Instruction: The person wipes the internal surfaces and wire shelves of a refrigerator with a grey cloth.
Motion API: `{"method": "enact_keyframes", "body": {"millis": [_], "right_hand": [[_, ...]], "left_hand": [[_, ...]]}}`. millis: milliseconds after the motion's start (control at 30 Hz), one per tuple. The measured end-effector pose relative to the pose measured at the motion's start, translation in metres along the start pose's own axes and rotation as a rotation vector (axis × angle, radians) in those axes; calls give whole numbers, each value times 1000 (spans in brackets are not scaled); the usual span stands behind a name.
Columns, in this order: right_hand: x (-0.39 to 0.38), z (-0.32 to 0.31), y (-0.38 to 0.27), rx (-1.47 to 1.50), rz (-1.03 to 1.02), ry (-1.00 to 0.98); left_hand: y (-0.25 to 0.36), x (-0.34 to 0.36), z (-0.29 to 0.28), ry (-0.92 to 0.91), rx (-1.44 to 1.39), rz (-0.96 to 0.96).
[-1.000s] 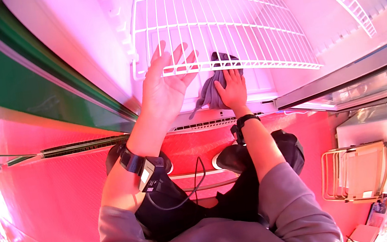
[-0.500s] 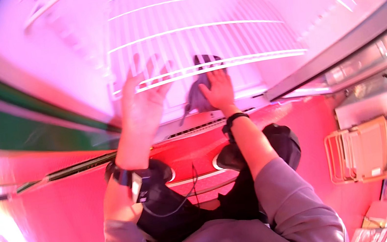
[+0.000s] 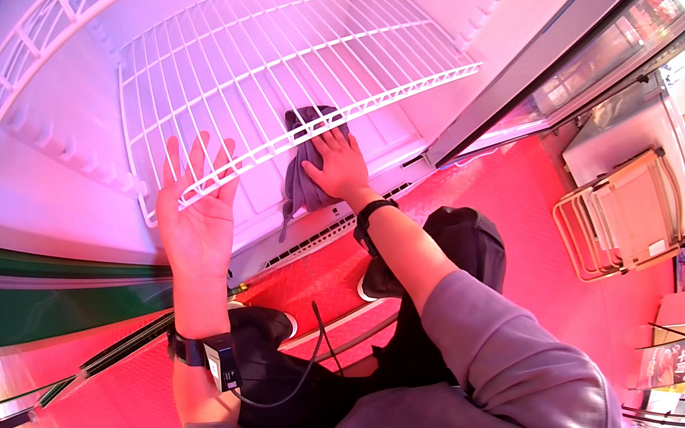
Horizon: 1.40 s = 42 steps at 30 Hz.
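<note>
My left hand point(image 3: 198, 212) is palm up with fingers spread and reaching under the front edge of a white wire shelf point(image 3: 344, 117). The wires cross in front of its fingers; I cannot tell whether they touch. It holds nothing. My right hand point(image 3: 339, 166) lies flat, fingers stretched, on a crumpled dark grey cloth point(image 3: 301, 186). Part of the cloth shows behind the shelf's front wires, and one end hangs toward the cabinet's front lip. Beneath the shelf is the white cabinet floor point(image 3: 388, 133). A black band sits on each wrist, the left one carrying a small box.
The cabinet's glass door point(image 3: 565, 51) stands open at the right. Other wire racks point(image 3: 30, 48) are higher up at the sides. A green panel point(image 3: 47, 290) is at the left. A folding chair point(image 3: 623, 218) leans at the right. My shoes are on the red floor point(image 3: 501, 279).
My view has shifted, so the shelf and both hands now sit further left in it. The right hand remains on the cloth, and the left hand remains spread near the shelf edge.
</note>
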State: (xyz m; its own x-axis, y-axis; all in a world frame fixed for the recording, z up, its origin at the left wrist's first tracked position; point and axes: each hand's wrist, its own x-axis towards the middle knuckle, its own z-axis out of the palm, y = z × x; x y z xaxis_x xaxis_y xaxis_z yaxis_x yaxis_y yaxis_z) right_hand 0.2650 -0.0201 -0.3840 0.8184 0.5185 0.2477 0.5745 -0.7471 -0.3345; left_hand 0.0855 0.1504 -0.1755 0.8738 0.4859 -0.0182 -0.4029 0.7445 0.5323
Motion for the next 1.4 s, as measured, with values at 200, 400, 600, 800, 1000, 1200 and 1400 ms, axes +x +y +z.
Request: {"method": "enact_keyframes", "body": {"millis": [200,400,600,800,1000,1200,1400], "right_hand": [[2,-1,-3,10,-1,-13],[2,-3,-2,2,9,-36],[4,-5,-3,3,6,-36],[3,1,1,-4,-29,25],[3,4,2,-4,-24,33],[3,0,1,4,-31,19],[2,0,-3,1,-18,27]], "left_hand": [[2,-1,0,-3,-5,4],[1,-3,3,17,32,4],[1,-5,0,11,35,-3],[-1,-14,3,24,20,-14],[-2,-13,0,5,36,-10],[-2,-10,-2,1,24,1],[-3,-10,-3,-7,-14,11]]}}
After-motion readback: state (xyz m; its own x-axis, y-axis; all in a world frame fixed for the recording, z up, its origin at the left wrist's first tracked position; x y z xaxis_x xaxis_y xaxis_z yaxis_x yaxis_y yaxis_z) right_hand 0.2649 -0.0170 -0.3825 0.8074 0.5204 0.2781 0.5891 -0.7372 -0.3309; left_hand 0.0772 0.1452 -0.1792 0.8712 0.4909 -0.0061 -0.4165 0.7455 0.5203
